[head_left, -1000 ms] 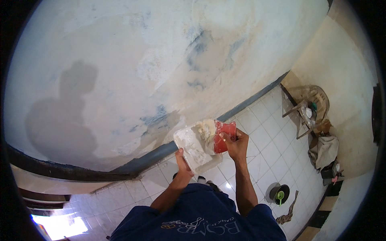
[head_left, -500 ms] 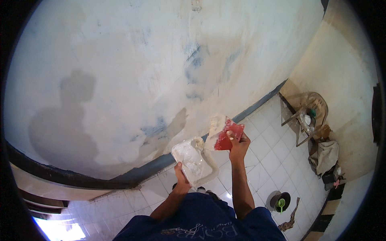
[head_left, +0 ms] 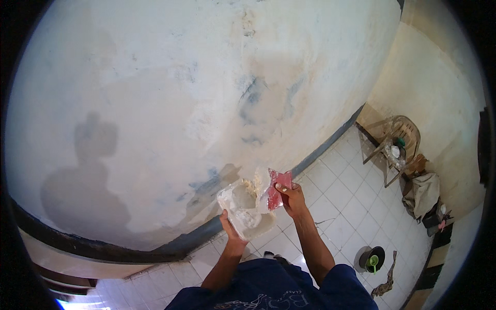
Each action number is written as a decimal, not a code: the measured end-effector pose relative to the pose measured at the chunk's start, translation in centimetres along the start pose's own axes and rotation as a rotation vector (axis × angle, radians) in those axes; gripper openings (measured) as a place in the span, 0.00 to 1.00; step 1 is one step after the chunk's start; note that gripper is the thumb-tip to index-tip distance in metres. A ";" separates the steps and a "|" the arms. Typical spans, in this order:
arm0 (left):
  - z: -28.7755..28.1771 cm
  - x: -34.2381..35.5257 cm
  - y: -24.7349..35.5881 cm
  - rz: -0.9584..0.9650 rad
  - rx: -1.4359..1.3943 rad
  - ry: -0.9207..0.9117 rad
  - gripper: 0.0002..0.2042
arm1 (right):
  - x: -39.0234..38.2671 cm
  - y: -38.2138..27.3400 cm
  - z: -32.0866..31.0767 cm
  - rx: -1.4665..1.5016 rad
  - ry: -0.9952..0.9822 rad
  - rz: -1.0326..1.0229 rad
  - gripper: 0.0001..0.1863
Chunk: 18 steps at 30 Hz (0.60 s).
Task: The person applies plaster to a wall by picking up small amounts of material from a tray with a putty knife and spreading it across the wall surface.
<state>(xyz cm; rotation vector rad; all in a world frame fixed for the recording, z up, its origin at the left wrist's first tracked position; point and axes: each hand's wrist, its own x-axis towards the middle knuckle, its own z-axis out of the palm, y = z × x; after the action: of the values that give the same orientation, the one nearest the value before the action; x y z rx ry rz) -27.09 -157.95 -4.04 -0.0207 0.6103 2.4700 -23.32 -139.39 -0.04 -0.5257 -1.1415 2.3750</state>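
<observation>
My left hand (head_left: 232, 230) grips the near-left side of a white plastic tub (head_left: 267, 226), its thumb over the rim. White putty (head_left: 247, 216) lies inside the tub, with crusted remains along the edges. Closed around a red putty scraper (head_left: 279, 190), my right hand (head_left: 292, 199) holds it at the tub's right rim, thumb on its face. The scraper's left part is coated with pale putty, and its edge reaches over the tub. In front is a white wall (head_left: 155, 155) with bluish-grey patches.
A grey-blue skirting (head_left: 206, 232) runs along the wall's foot above white floor tiles (head_left: 330, 178). At the right stand a plastic chair (head_left: 405, 132) with items on it and a sack-like cloth (head_left: 422, 194). A dark bucket (head_left: 380, 254) holds a green scoop (head_left: 373, 262); a twisted rag (head_left: 386, 284) lies beside it.
The red scraper has moved left and down, so its coated edge now reaches over the tub. The tub has tilted a little, and the whole view has shifted slightly.
</observation>
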 end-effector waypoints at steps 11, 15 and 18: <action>-1.9 -0.8 4.2 -0.022 -0.057 -0.035 0.38 | 3.5 -3.3 3.7 0.086 0.147 -0.183 0.08; -5.4 -0.5 4.4 0.009 0.034 0.024 0.39 | 8.2 -6.6 8.5 -0.236 0.170 -0.709 0.07; -6.2 -0.2 4.2 0.015 0.079 0.052 0.42 | 11.9 -8.9 11.8 -0.730 0.368 -1.544 0.07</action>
<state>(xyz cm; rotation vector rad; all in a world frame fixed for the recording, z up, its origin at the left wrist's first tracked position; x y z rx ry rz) -30.00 -163.75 -7.77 -0.0502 0.7322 2.4646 -37.22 -135.36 12.25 -0.1171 -1.3951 0.5209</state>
